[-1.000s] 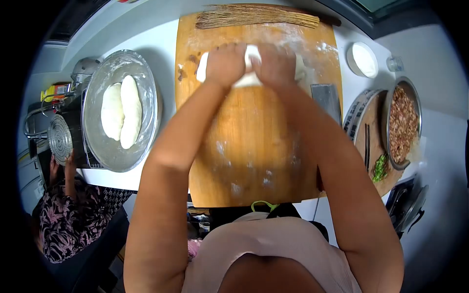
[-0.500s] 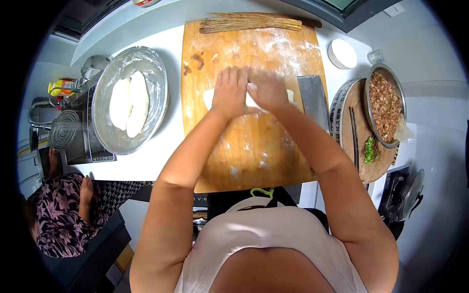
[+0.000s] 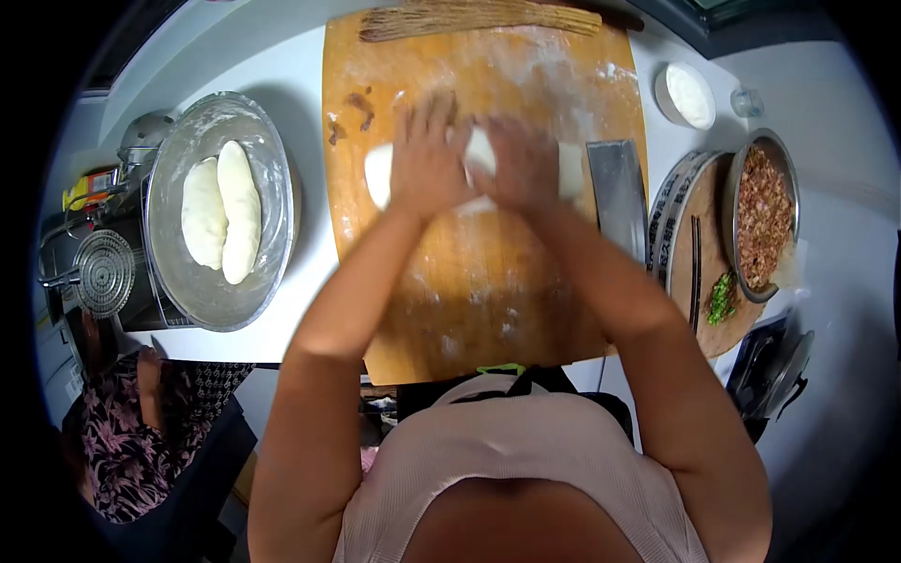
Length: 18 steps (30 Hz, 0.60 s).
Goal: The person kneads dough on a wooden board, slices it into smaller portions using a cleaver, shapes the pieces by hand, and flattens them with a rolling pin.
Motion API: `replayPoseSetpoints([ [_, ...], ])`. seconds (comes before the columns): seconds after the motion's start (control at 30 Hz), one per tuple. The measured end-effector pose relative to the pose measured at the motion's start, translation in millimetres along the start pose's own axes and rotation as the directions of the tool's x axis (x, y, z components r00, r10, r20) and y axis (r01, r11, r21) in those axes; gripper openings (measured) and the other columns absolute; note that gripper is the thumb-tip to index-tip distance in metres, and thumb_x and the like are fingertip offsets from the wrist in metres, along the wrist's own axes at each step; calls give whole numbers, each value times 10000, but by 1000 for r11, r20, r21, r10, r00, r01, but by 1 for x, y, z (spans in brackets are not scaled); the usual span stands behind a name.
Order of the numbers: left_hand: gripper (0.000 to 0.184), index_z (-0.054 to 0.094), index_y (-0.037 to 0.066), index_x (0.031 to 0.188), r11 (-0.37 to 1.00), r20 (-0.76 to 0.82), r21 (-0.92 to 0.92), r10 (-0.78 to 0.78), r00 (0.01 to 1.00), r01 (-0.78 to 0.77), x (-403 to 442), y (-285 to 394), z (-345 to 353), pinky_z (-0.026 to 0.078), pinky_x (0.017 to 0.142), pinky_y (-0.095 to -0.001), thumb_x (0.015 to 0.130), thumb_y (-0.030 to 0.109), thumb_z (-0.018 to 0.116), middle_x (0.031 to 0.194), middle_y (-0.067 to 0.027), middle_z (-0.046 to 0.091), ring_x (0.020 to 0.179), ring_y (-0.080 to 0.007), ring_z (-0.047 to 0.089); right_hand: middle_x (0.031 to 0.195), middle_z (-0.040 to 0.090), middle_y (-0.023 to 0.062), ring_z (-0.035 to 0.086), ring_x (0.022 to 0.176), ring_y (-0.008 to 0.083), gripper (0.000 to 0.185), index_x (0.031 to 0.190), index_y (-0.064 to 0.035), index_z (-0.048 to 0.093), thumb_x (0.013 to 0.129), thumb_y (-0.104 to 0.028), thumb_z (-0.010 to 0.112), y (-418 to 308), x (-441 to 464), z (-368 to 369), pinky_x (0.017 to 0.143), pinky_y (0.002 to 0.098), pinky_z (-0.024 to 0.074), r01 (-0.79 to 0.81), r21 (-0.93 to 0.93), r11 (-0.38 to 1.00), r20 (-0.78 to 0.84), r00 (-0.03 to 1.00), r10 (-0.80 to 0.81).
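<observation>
A thick white roll of dough (image 3: 378,174) lies crosswise on the floured wooden board (image 3: 460,310). My left hand (image 3: 428,161) presses flat on its left half, fingers stretched forward. Against it, my right hand (image 3: 518,161) lies over the right half, its fingers extended but smeared by motion. Both palms hide most of the dough's middle; a white patch shows between them, and the two ends stick out. Just right of the dough, a wide metal blade (image 3: 616,195), like a cleaver's, rests on the board.
Left, a metal basin (image 3: 275,246) holds two dough pieces (image 3: 240,218). A brush-like bundle (image 3: 479,17) lies at the back. Right are a bowl of white powder (image 3: 690,98), a meat-filled bowl (image 3: 765,211), chopsticks (image 3: 695,272) and chopped greens (image 3: 721,298). Another person (image 3: 141,432) is at lower left.
The dough looks longer, with more showing past both hands. My hands stay on it, slightly farther apart. The whole view has shifted a little.
</observation>
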<state>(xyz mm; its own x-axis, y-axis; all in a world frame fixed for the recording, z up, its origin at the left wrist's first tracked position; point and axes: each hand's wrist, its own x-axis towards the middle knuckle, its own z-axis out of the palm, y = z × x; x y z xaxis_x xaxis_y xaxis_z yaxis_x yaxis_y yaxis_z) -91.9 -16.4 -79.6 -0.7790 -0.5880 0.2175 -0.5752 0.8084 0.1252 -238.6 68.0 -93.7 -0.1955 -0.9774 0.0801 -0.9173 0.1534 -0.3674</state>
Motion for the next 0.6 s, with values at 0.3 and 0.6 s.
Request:
replayPoseSetpoints([
  [0.3,793,429,160,1479,989,56,135,-60,997,52,57,-25,22,192,1184,-507,839,620,518,1571,-211,299,1467,-400,227,1133,667,153,620,1087,329,421,1149,-80,686,916,-415,581,9,71,-9,950,471,470,-173,-99,980,91,979,182],
  [0.6,839,404,36,1458,984,151,70,152,977,-164,-160,84,-40,278,1132,-524,795,461,692,1429,-209,464,1317,-398,420,1236,580,164,519,1182,356,547,1269,-35,551,804,-282,700,-15,-178,-38,1045,517,362,316,125,941,-170,941,-293],
])
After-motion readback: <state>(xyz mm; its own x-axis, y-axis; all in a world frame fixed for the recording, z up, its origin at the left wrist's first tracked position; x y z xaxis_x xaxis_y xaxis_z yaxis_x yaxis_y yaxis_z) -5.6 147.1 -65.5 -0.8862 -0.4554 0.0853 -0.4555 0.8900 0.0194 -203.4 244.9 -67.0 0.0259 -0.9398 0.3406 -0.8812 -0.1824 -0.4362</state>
